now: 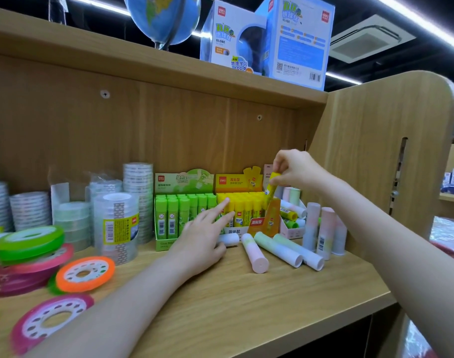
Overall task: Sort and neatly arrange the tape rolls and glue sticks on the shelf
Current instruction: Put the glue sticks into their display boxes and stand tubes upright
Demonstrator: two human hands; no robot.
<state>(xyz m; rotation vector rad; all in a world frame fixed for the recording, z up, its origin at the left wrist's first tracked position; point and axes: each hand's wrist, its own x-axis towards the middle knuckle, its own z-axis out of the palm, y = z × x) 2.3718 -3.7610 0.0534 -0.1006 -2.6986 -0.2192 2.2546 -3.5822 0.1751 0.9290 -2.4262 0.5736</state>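
Right hand (294,167) fingers curled, pinching a yellow glue stick (272,186) upright over the yellow box (242,229). Left hand (204,235) fingers straight, spread, tips touching boxed yellow sticks (242,204). Pastel sticks (282,248) loose on the shelf (246,301), tape rolls (117,223) leftward.

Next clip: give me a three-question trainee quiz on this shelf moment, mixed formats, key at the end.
1. True or false: the right hand holds a yellow glue stick above the right end of the yellow box.
2. Multiple choice: the left hand is A) gripping a tape roll, B) reaching with straight fingers to the yellow sticks in the box, C) lifting the green box.
3. Fill in: the pastel sticks lying on the shelf in front of the yellow box lie on their ____.

Key: 1 true; 2 B; 3 sides.
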